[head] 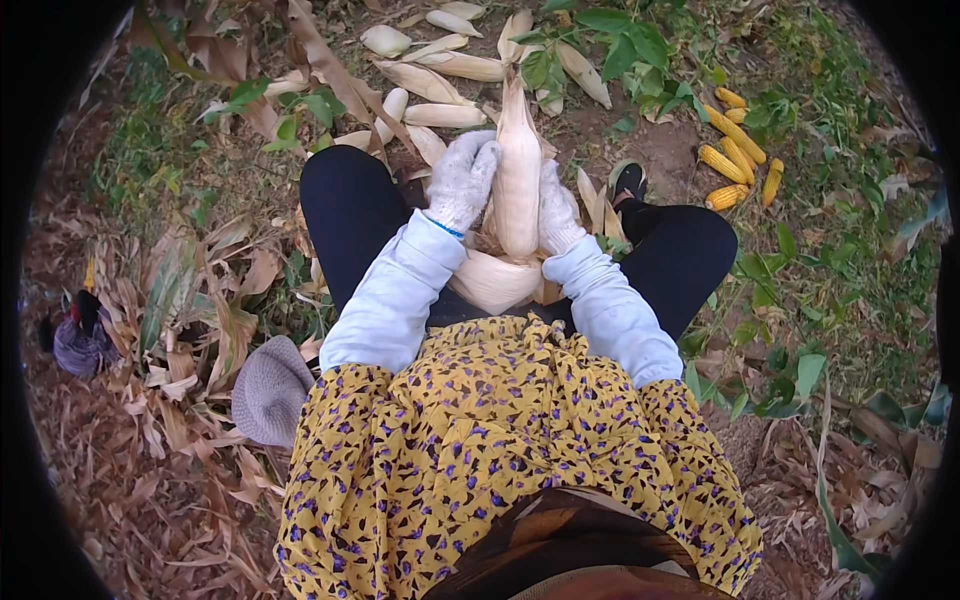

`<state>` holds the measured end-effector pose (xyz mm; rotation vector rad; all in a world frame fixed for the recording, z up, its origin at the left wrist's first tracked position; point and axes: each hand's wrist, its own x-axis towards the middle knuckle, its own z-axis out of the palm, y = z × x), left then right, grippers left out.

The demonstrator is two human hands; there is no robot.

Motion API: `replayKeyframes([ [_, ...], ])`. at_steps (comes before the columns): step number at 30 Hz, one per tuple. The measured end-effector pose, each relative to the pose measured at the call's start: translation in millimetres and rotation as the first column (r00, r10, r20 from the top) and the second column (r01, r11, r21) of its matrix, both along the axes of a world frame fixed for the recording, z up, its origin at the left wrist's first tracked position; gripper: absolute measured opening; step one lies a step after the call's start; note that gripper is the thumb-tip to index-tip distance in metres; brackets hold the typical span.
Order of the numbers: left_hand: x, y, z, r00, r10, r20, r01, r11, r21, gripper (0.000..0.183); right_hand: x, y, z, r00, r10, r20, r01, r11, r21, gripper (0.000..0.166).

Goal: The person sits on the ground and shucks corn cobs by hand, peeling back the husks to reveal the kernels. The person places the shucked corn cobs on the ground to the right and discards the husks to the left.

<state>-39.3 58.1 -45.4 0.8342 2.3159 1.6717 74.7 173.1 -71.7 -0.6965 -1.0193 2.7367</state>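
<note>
Between my two hands an ear of corn in its pale dry husk [518, 180] stands roughly lengthwise, tip away from me. My left hand [463, 180], in a whitish knit glove, presses its left side with the fingers. My right hand [559, 208], gloved alike, is against its right side; its fingers are partly hidden behind the ear. Loose husk leaves [497, 281] lie in my lap just under the ear's near end. Beyond my hands, several unhusked ears [445, 115] are spread on the soil.
Several bare yellow cobs [741, 142] lie in a group at the upper right. A woven hat [274, 391] rests beside me on the left, near dry husks and leaves [195, 315]. Green plants [630, 41] grow ahead. At the far left another person [81, 337] is partly visible.
</note>
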Motion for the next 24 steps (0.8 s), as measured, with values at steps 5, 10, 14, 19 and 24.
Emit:
replayKeyframes([
  [5, -5.8, -6.8, 8.8, 0.999, -0.013, 0.050, 0.018, 0.993, -0.120, 0.026, -2.5, 6.5, -17.9, 0.997, 0.072, -0.024, -0.071, 0.996, 0.059, 0.075],
  [10, -6.8, -5.8, 6.9, 0.991, 0.012, 0.136, -0.028, 0.993, 0.116, 0.027, -1.3, 2.0, -9.7, 0.994, 0.107, -0.033, -0.105, 0.994, 0.034, 0.071],
  [14, -7.4, -4.5, 20.0, 0.987, 0.004, 0.158, -0.020, 0.994, 0.104, 0.031, -0.6, 5.1, -31.2, 0.988, 0.144, -0.048, -0.133, 0.974, 0.183, 0.064],
  [19, -14.5, -9.3, 8.8, 0.999, 0.038, -0.001, -0.038, 0.998, 0.050, 0.028, 2.1, 4.9, -34.6, 0.995, 0.095, 0.013, -0.096, 0.992, 0.083, 0.063],
  [24, -19.5, -10.8, -4.0, 0.996, 0.074, 0.053, -0.076, 0.997, 0.027, 0.028, 2.9, 5.8, -44.0, 0.973, 0.228, -0.020, -0.229, 0.970, -0.079, 0.063],
])
